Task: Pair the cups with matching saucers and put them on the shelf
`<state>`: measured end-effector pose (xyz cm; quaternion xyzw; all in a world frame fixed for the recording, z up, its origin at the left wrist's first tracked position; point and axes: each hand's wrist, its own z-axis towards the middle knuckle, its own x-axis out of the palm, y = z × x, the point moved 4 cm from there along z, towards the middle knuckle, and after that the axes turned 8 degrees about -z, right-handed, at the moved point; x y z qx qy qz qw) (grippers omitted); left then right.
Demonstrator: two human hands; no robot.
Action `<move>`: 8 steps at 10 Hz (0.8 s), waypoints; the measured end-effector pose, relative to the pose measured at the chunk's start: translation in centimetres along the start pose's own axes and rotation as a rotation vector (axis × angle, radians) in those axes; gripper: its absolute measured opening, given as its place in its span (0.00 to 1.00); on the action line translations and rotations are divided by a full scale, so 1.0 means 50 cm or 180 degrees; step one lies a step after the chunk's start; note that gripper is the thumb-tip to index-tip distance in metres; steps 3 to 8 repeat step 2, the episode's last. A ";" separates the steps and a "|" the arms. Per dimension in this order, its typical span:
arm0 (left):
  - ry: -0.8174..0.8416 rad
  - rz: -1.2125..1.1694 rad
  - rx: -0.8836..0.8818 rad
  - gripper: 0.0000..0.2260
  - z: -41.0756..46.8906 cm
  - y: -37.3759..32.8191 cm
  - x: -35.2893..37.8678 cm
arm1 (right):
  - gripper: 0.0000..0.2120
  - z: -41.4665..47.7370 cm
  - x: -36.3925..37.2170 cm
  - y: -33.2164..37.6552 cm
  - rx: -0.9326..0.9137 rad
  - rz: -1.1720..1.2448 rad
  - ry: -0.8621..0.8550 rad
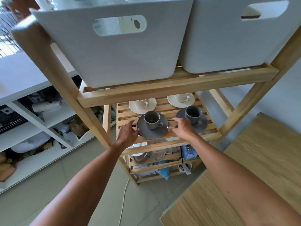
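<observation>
On the slatted wooden shelf (164, 110) stand two grey cups on grey saucers in front and two cream cups on cream saucers behind. The left grey cup (152, 119) sits on its grey saucer (146, 132), which overhangs the shelf's front edge. My left hand (128, 132) touches that saucer's left rim and my right hand (183, 128) its right rim, fingers pinched on the edge. The right grey cup (193, 114) stands on its saucer (202, 123) just behind my right hand. At the back are the left cream cup (143, 103) and the right cream cup (181, 97).
Two large grey bins (114, 51) fill the shelf level above. Glasses, a blue box (189, 152) and bags sit on the lower levels. A wooden table (244, 168) is at the right. White cubby shelving (40, 119) stands at the left.
</observation>
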<state>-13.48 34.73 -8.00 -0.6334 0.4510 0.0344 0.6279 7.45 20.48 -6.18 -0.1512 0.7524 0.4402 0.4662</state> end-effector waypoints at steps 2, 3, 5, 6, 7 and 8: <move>-0.0047 -0.0103 0.0335 0.25 -0.077 -0.014 -0.012 | 0.30 -0.104 -0.051 -0.015 -0.0095 -0.0040 0.0075; -0.0047 -0.0103 0.0335 0.25 -0.077 -0.014 -0.012 | 0.30 -0.104 -0.051 -0.015 -0.0095 -0.0040 0.0075; -0.0047 -0.0103 0.0335 0.25 -0.077 -0.014 -0.012 | 0.30 -0.104 -0.051 -0.015 -0.0095 -0.0040 0.0075; -0.0047 -0.0103 0.0335 0.25 -0.077 -0.014 -0.012 | 0.30 -0.104 -0.051 -0.015 -0.0095 -0.0040 0.0075; -0.0047 -0.0103 0.0335 0.25 -0.077 -0.014 -0.012 | 0.30 -0.104 -0.051 -0.015 -0.0095 -0.0040 0.0075; -0.0047 -0.0103 0.0335 0.25 -0.077 -0.014 -0.012 | 0.30 -0.104 -0.051 -0.015 -0.0095 -0.0040 0.0075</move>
